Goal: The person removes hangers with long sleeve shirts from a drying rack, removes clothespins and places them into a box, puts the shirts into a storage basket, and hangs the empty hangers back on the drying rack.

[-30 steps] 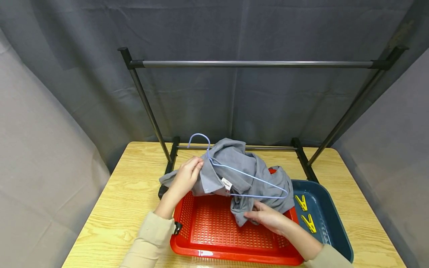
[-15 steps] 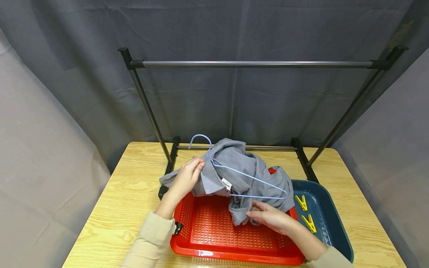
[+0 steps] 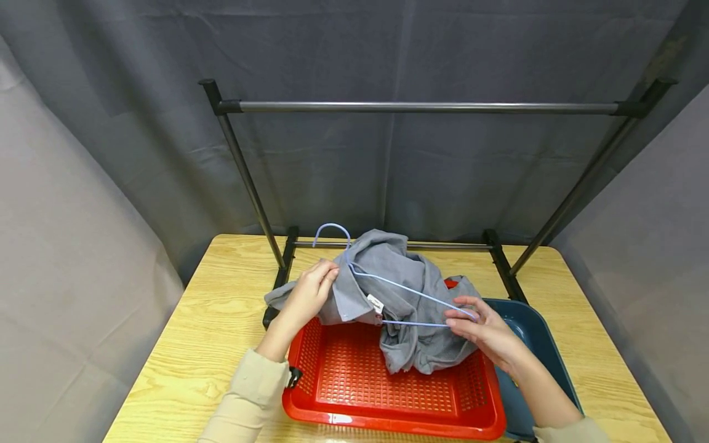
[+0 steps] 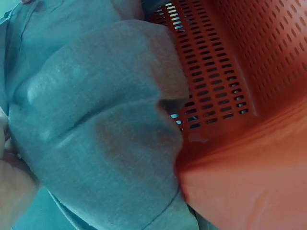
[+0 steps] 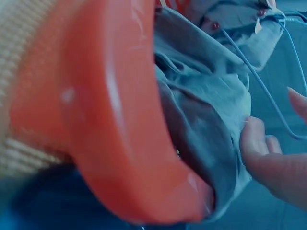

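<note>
A grey collared shirt (image 3: 388,255) lies bunched over the back of a red basket (image 3: 393,426). Part of a pale blue hanger (image 3: 396,283) runs inside it; the hook and the right arm stick out of the collar. My left hand (image 3: 308,294) pinches the shirt beside the collar, near the hook. At the hanger's bare right end is my right hand (image 3: 492,335), its thumb and fingers apart around the wire loop. The right wrist view shows this hand (image 5: 276,151) relaxed, with the shirt (image 5: 225,91) close to its fingers.
Behind the basket stands a rack with a metal rail (image 3: 421,107) and black feet. A dark blue tray (image 3: 545,344) sits to the right, partly under my right arm. The wooden table (image 3: 188,344) extends left, and grey cloth surrounds the area.
My right hand has let go of the shirt's lower fold and moved up and right to the hanger's end. The left hand keeps its hold. My right arm now covers the yellow clips.
</note>
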Demonstrator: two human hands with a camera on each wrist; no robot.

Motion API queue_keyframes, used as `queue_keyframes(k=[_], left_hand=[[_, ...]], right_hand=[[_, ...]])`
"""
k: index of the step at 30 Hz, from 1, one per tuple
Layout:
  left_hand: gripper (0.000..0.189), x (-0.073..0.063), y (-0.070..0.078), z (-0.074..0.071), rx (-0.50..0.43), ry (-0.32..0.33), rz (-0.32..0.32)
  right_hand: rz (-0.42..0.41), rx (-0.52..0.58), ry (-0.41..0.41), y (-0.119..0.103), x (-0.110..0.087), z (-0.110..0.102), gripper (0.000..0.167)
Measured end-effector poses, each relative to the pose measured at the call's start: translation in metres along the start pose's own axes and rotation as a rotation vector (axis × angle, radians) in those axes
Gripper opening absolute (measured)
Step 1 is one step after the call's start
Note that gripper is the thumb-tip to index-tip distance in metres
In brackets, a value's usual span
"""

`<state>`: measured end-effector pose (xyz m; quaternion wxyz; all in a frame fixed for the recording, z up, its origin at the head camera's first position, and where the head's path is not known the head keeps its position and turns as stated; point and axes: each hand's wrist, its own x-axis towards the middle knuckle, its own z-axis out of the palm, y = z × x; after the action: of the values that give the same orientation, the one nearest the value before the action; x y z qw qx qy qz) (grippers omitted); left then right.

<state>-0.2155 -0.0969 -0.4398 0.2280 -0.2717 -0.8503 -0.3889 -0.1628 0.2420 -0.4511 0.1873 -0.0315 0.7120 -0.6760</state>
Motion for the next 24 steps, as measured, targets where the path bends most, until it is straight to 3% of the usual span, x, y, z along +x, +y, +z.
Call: queue_keyframes(k=[4,8,12,18,24], left_hand=[[0.008,0.0,0.001,0.001,0.01,-0.017,0.001],[0.008,0.001,0.002,0.003,0.026,-0.023,0.007],[0.007,0.002,0.003,0.004,0.044,-0.014,0.021],[0.007,0.002,0.002,0.005,0.035,-0.013,0.026],[0.007,0.002,0.003,0.005,0.03,-0.019,0.015]], right_hand=[[-0.171,-0.25,0.129,-0.01,-0.001,0.0,0.046],[-0.382,-0.574,0.189,-0.017,0.001,0.005,0.039],[-0.561,-0.816,0.244,-0.023,0.005,0.013,0.035],[-0.705,-0.98,0.257,-0.026,0.011,0.023,0.031],[-0.763,-1.085,0.287,-0.023,0.016,0.029,0.023]])
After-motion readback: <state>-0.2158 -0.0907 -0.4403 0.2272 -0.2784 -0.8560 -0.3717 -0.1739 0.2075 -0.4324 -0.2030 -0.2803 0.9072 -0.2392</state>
